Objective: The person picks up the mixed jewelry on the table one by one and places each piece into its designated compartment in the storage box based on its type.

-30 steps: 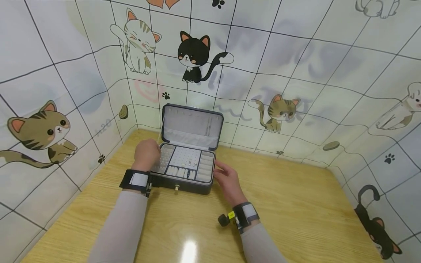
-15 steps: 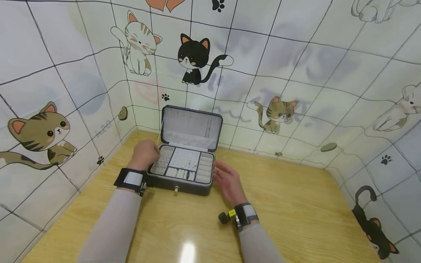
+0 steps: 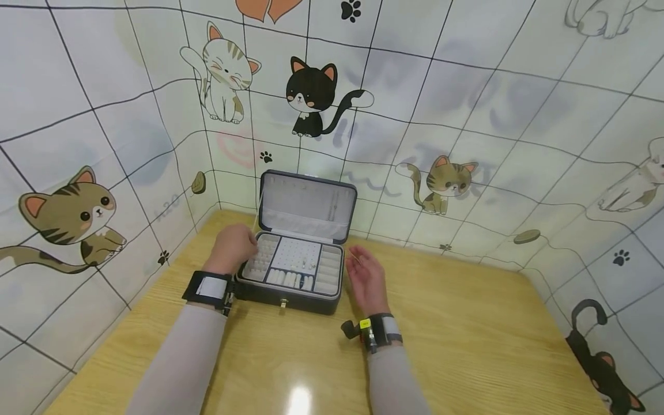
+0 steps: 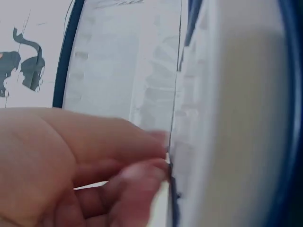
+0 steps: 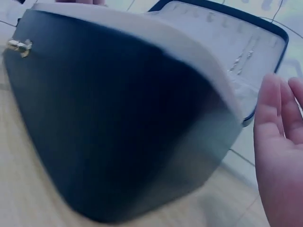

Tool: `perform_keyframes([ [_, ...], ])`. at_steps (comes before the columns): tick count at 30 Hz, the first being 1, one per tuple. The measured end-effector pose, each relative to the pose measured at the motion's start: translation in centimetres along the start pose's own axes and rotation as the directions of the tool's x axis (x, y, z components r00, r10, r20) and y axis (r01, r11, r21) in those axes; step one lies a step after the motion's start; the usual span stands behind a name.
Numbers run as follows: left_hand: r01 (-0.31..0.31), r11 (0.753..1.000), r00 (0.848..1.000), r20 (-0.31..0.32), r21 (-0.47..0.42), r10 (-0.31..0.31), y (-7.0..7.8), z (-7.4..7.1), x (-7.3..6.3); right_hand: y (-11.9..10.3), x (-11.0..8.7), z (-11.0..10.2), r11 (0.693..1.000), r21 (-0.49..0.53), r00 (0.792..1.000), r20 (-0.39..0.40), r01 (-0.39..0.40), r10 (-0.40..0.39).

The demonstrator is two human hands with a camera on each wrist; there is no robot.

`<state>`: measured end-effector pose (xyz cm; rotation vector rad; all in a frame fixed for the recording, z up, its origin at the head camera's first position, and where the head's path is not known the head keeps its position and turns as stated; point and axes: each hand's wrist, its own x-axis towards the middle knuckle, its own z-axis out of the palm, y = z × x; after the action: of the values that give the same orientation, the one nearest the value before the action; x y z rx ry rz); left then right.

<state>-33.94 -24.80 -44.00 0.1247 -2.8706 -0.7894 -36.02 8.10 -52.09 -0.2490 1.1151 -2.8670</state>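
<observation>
A dark navy jewelry box stands on the wooden table with its lid up. Inside is a pale tray with several compartments, ring rolls and an earring board bearing a few small pieces. At the box's left side, my left hand has its thumb and forefinger pinched at the rim; the left wrist view shows those fingertips together against the edge. My right hand is just off the box's right side, palm turned inward. Its fingers look fairly straight in the right wrist view, holding nothing visible.
Behind the table rises a sheet-covered wall printed with cartoon cats. Inside the lid hang thin chains. A gold clasp is on the box's front. Straps with small cameras circle both wrists.
My right hand has come away from the box's right side, turning its palm inward. The left hand stays at the left rim, and the lid remains up.
</observation>
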Motion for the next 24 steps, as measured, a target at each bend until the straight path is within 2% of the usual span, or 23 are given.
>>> perform_keyframes([
  [2, 0.032, 0.997, 0.998, -0.055, -0.074, -0.036, -0.4, 0.1, 0.1, -0.4, 0.3, 0.0, 1.000, 0.000, 0.999, -0.023, 0.026, -0.026],
  [4, 0.060, 0.985, 0.987, -0.136, -0.159, -0.082, -0.7, 0.2, 0.3, -0.8, 0.6, -0.1, 0.999, 0.001, 0.999, -0.025, 0.037, -0.037],
  [6, 0.079, 0.958, 0.969, -0.203, -0.277, -0.139, -0.8, 0.3, 0.6, -1.2, 0.9, -0.2, 0.999, -0.012, 0.999, -0.022, 0.034, -0.034],
  [8, 0.093, 0.917, 0.956, -0.223, -0.387, -0.191, -0.8, 0.3, 0.9, -1.4, 1.1, -0.3, 0.999, -0.044, 1.000, -0.003, 0.027, -0.028],
  [10, 0.095, 0.872, 0.960, -0.189, -0.480, -0.209, -0.8, 0.3, 1.1, -1.4, 1.1, -0.4, 0.995, -0.098, 1.000, 0.020, 0.024, -0.022],
  [13, 0.110, 0.806, 0.980, -0.071, -0.582, -0.185, -0.8, 0.4, 1.5, -1.2, 1.1, -0.4, 0.979, -0.200, 0.997, 0.070, 0.031, -0.018],
  [15, 0.115, 0.771, 0.990, 0.004, -0.626, -0.144, -0.9, 0.7, 1.6, -0.9, 1.0, -0.4, 0.955, -0.294, 0.994, 0.109, 0.043, -0.012],
  [17, 0.120, 0.744, 0.992, 0.058, -0.657, -0.108, -1.0, 1.3, 1.8, -0.5, 0.9, -0.2, 0.922, -0.382, 0.989, 0.145, 0.058, -0.002],
  [19, 0.110, 0.722, 0.994, 0.084, -0.683, -0.072, -1.1, 1.9, 1.8, -0.2, 0.8, 0.0, 0.887, -0.457, 0.984, 0.176, 0.072, 0.011],
  [21, 0.098, 0.722, 0.995, 0.088, -0.685, -0.052, -1.0, 2.2, 1.6, 0.0, 0.8, 0.1, 0.853, -0.515, 0.979, 0.200, 0.082, 0.027],
  [24, 0.086, 0.706, 0.996, 0.083, -0.703, -0.040, -1.0, 2.3, 1.6, -0.1, 0.8, 0.2, 0.815, -0.574, 0.975, 0.215, 0.081, 0.055],
])
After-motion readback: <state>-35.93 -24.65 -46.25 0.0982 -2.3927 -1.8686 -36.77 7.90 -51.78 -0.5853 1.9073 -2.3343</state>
